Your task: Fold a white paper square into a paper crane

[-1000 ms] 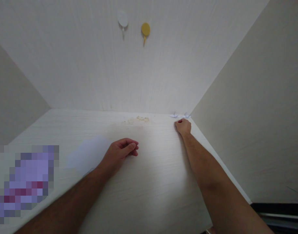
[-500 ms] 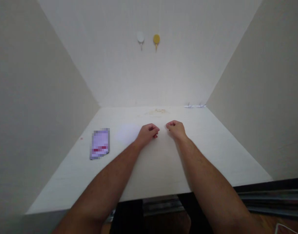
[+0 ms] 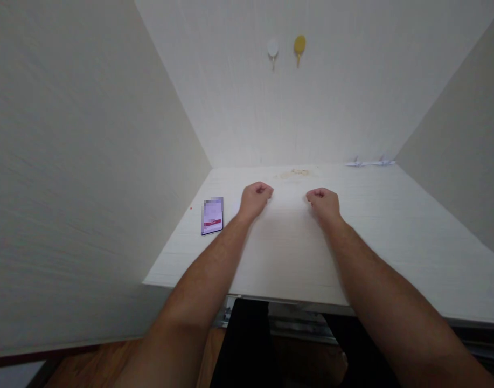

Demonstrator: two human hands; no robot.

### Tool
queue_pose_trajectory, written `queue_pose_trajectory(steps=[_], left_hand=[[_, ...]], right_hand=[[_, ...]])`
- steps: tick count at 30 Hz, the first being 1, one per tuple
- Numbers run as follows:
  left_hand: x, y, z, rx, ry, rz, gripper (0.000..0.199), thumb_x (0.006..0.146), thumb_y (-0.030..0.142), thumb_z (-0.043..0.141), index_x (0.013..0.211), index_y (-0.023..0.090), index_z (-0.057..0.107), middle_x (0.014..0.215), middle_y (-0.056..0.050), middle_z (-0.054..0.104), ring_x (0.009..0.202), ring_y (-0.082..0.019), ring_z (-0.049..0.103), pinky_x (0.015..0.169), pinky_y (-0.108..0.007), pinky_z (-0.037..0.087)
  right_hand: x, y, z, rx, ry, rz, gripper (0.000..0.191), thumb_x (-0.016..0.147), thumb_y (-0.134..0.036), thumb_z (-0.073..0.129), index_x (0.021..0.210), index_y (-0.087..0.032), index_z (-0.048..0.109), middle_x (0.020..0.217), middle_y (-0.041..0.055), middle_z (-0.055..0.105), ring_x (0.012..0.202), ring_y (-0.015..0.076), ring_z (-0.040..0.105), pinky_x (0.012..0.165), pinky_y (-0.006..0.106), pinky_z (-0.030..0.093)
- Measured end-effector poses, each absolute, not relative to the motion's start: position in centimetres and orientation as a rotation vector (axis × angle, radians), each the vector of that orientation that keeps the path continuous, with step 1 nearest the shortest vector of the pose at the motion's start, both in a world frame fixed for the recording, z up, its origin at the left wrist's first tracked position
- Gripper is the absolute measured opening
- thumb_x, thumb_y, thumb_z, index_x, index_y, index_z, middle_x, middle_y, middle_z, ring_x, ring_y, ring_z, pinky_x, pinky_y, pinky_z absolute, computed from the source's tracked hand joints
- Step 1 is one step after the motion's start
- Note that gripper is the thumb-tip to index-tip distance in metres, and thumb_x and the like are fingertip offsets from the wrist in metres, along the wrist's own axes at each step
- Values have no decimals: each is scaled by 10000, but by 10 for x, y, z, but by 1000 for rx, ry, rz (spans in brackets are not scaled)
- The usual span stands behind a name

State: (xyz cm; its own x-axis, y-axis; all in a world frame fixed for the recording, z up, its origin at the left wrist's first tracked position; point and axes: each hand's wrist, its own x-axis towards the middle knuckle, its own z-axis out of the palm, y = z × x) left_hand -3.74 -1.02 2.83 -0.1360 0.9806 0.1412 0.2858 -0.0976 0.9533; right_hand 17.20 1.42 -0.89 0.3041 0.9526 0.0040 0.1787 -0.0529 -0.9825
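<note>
Both hands rest over the white tabletop [image 3: 287,253], apart from each other. My left hand [image 3: 256,198] is closed with its fingers curled, to the right of a phone [image 3: 213,215] with a lit, partly pixelated screen. It does not touch the phone. My right hand [image 3: 325,205] is also closed in a loose fist, with its fingertips turned toward the left hand. Nothing shows between the fingers of either hand.
On the back wall hang a white hook [image 3: 273,48] and a yellow hook [image 3: 299,44]. A white hook strip [image 3: 370,163] lies at the back right edge. A brownish stain [image 3: 297,173] marks the tabletop's back. Side walls rise left and right.
The view has turned, so phone, hooks and tabletop appear farther right. My hands are farther apart, and my left hand's fingers look more tightly curled.
</note>
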Motion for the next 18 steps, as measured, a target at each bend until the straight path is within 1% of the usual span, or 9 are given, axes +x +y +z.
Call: queue_pose_trajectory(steps=[2,3,6,8,10,11,14,18], left_hand=[[-66,-12,35,1532,1720,1358,150,787,297,626,783,159,684,684,9,639,597,-103,522,591,-235,390],[-78,-12,36,1621,1865,1318,164,797,305,611,776,162,689,693,5,648,631,-115,547,621,-240,405],[-96,-14,33,1682,1966,1230,137,773,284,644,763,162,704,722,-19,685,696,-146,593,672,-261,420],[-96,-15,29,1854,2083,960,158,818,284,603,823,176,717,809,-45,724,748,-163,624,704,-277,437],[-91,-14,24,1876,2098,839,100,769,254,651,772,182,721,804,-68,730,765,-197,639,718,-304,451],[-89,-14,23,1891,2107,812,82,749,247,673,761,184,725,841,-86,736,814,-220,647,755,-323,460],[-84,-15,21,1937,2134,749,158,756,323,711,823,183,744,969,-134,732,945,-277,649,856,-374,470],[-80,-19,23,2000,2200,525,313,792,473,687,890,179,728,992,-160,705,958,-313,640,819,-403,486]], right_hand=[[171,13,-6,-1503,-1118,850,93,671,-246,666,718,-169,687,602,-16,607,560,132,501,592,286,397],[171,12,-5,-1508,-1143,811,87,677,-251,677,710,-171,687,608,-13,612,576,136,510,617,292,406],[170,7,0,-1523,-1247,676,136,704,-312,713,701,-182,672,608,-17,604,580,142,510,640,305,406],[170,4,2,-1532,-1302,620,191,710,-354,729,669,-192,637,587,-29,577,566,139,494,632,307,394],[170,1,3,-1541,-1346,577,228,717,-364,725,626,-202,593,564,-40,544,558,136,477,628,307,381],[170,1,4,-1543,-1364,559,237,720,-364,722,614,-205,581,559,-44,534,558,135,471,630,307,378],[169,0,4,-1548,-1377,521,239,722,-358,717,603,-210,572,553,-49,518,558,134,461,635,309,372],[168,0,4,-1560,-1346,520,239,719,-340,717,593,-213,558,535,-59,489,540,127,433,618,305,358]])
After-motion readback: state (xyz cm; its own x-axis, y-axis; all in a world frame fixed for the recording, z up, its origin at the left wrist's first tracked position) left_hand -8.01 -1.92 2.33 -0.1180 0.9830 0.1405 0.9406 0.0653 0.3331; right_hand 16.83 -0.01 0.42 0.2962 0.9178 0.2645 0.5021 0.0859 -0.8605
